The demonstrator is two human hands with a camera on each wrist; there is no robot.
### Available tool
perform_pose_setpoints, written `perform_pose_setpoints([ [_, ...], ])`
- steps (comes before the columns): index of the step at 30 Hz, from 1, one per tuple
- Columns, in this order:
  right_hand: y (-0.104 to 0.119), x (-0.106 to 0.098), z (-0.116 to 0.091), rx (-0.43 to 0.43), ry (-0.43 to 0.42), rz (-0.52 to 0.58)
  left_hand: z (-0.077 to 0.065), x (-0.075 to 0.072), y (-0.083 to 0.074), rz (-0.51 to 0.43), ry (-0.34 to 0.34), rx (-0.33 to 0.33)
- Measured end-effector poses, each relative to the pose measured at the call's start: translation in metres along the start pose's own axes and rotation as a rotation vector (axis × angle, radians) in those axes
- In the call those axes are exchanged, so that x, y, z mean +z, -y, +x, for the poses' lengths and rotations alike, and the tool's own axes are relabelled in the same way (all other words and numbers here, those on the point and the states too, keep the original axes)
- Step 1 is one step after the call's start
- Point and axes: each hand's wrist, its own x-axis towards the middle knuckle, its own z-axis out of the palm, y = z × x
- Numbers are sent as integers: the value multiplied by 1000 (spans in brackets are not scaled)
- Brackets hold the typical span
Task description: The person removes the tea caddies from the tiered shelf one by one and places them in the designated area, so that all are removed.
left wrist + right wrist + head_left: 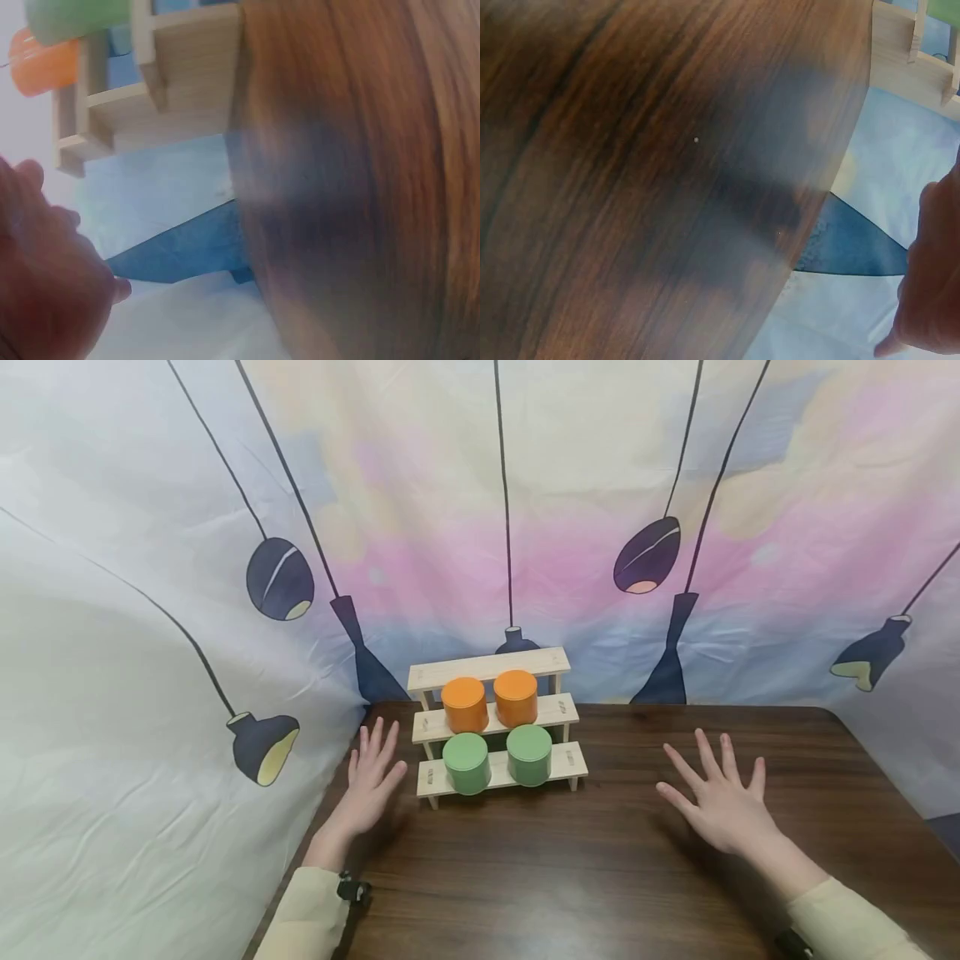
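Observation:
A three-step wooden rack [489,670] stands at the back of the table. Two round orange tins [465,706] sit side by side on its middle step, and two green tins [529,756] on the lowest; the top step holds nothing. My left hand [367,793] is just left of the rack, fingers spread, touching no tin. Over the right part of the table, my right hand [723,806] is also spread and holds nothing. In the left wrist view the rack's side [187,67] shows beyond the left hand [52,262]. The right hand [934,270] appears at the right wrist view's edge.
The dark wood table [570,868] has rounded far corners. Behind it and along the left hangs a cloth [585,552] printed with hanging lamps. A black strap device [352,889] is on the left wrist.

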Motion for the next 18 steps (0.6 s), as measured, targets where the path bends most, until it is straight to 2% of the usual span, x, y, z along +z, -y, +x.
perform_pose_setpoints([
  [4,-3,-2,1,-4,40,33,-2,-5,0,-150,-93,-14],
  [8,-4,-8,4,-22,53,78,-5,-11,0,-279,-154,-74],
  [11,-1,-13,8,-35,55,126,-6,-14,0,-371,-145,-149],
  [14,7,-15,12,-59,28,230,-7,-15,0,-474,-111,-237],
  [18,25,-11,18,-89,-35,392,-4,-7,1,-566,-101,-354],
])
